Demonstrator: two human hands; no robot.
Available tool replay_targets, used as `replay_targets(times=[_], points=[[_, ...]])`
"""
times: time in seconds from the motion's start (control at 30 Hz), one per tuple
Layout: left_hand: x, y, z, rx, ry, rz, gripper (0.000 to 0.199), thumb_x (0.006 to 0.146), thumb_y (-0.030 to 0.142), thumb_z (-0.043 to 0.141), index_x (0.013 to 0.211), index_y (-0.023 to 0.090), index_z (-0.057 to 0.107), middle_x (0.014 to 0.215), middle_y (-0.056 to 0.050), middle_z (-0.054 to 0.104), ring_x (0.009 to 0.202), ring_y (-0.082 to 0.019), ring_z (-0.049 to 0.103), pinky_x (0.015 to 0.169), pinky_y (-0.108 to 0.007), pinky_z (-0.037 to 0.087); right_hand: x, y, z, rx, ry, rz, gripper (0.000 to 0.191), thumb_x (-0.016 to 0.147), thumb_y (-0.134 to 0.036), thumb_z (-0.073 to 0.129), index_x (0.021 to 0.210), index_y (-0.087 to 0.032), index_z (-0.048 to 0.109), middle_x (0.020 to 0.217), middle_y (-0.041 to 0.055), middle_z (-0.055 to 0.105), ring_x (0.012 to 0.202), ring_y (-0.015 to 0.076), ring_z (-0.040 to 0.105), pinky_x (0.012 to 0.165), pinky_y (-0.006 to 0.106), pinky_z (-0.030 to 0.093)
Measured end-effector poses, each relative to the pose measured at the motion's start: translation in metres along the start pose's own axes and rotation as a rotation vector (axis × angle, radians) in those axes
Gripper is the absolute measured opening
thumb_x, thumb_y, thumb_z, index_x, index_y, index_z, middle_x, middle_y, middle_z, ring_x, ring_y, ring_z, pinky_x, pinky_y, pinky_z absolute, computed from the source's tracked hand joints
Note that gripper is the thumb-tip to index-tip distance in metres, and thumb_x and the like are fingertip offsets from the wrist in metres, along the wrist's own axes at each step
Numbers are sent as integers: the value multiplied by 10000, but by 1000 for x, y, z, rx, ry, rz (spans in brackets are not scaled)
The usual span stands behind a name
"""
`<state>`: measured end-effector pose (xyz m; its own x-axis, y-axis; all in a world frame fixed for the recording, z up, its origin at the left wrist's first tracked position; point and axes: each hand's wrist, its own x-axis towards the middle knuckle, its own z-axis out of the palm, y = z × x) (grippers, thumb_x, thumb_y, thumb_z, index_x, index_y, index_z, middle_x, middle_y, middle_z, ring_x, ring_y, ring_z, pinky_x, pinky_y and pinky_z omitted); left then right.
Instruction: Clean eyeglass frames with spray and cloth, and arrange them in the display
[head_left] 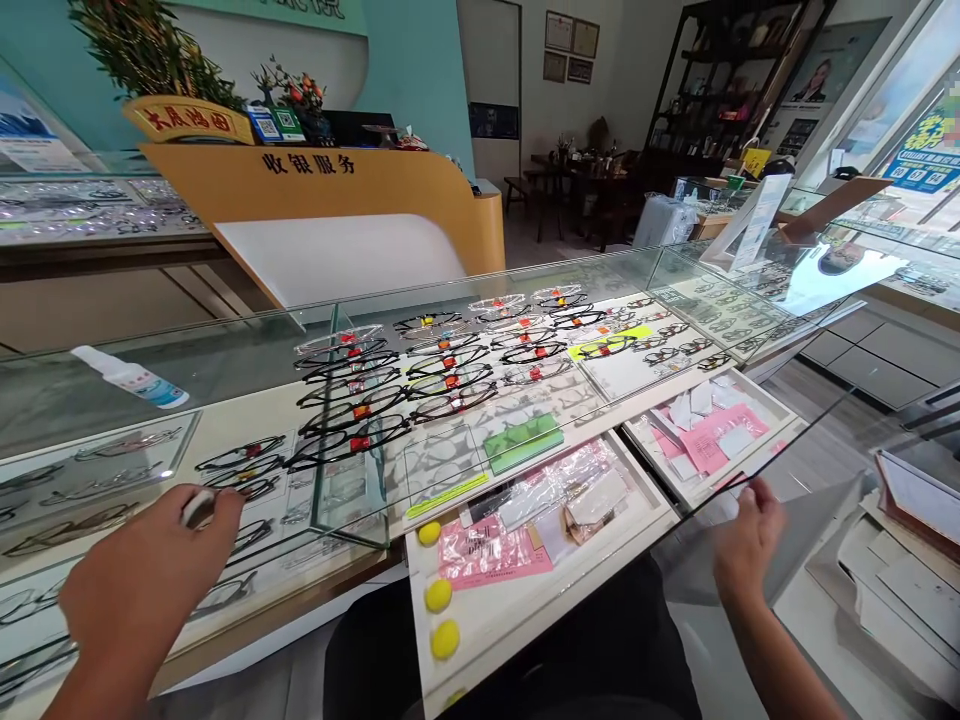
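My left hand (154,580) is closed around a small whitish object (198,508), mostly hidden by the fingers, so its kind cannot be made out. It hovers over the left part of the glass display case, near several eyeglass frames (244,452). My right hand (750,540) is closed on the dark edge of a clear glass panel (806,435), to the right of the open drawers. Rows of eyeglasses with red and orange tags (450,382) lie on the glass top. An open drawer (487,650) below holds pink plastic packets (495,550) and yellow round pieces (444,638).
A white spray bottle (135,378) lies on the glass at left. A second open drawer (772,395) holds papers and pink packets. Stacked papers (892,580) are at right. Behind the case stands a wooden service counter (420,175).
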<state>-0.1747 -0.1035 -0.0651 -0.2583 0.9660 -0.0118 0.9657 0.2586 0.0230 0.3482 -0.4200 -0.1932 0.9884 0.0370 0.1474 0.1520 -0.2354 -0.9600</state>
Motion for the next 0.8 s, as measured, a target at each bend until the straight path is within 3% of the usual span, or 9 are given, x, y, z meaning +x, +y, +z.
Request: replay_targets(times=[0.1,0.17,0.23,0.3,0.4,0.5,0.6,0.8], points=[[2,0,1,29,-14,1,555,1004,700,234,1032,305,623,731,-71,688,681,-306,618,542,-338,437,3,-72,-10,87,100,-515,382,1073,-445,647,1353,-220,777,1492,132,645,1450,336,599,1258,537,456],[3,-2,3,35,-23,0,566,1007,707,236,1042,300,628,727,-71,689,684,-304,629,541,-333,433,21,-118,3,70,85,-765,308,1086,-397,653,1288,-229,813,1404,135,712,1388,334,638,1224,572,470],[5,-4,5,39,-19,7,581,1005,718,249,1056,291,639,734,-75,690,681,-300,629,536,-325,423,52,-152,36,-82,-184,-977,238,1079,-374,669,1141,-244,858,1261,114,796,1265,322,693,1215,600,447],[5,-7,6,48,1,28,593,1003,722,264,1065,278,652,761,-84,697,688,-293,625,534,-315,413,88,-169,83,-252,-390,-1137,257,1078,-378,656,1157,-263,872,1339,105,796,1299,340,653,1200,613,449],[5,-9,5,36,-8,56,627,1015,722,260,1105,255,668,784,-95,702,703,-287,624,530,-308,403,129,-175,157,-567,-612,-1312,307,1073,-345,647,1255,-245,874,1516,127,738,1427,390,558,1207,634,451],[4,-9,3,10,-55,47,664,1030,725,234,1159,241,671,790,-100,702,705,-292,628,520,-313,406,147,-170,207,-901,-743,-1375,331,1036,-263,671,1299,-241,871,1646,111,660,1517,424,489,1196,652,466],[4,-9,2,13,-54,42,676,1041,715,222,1193,237,675,826,-111,709,747,-302,641,535,-315,418,152,-166,228,-993,-768,-1398,327,1013,-260,696,1280,-222,881,1653,109,658,1506,435,499,1172,638,493],[5,-10,1,-3,-55,78,647,1051,683,264,1212,222,688,919,-127,742,804,-305,655,555,-315,403,162,-163,243,-1010,-792,-1443,331,1053,-287,622,1214,-212,901,1673,93,644,1507,435,499,1158,608,499]])
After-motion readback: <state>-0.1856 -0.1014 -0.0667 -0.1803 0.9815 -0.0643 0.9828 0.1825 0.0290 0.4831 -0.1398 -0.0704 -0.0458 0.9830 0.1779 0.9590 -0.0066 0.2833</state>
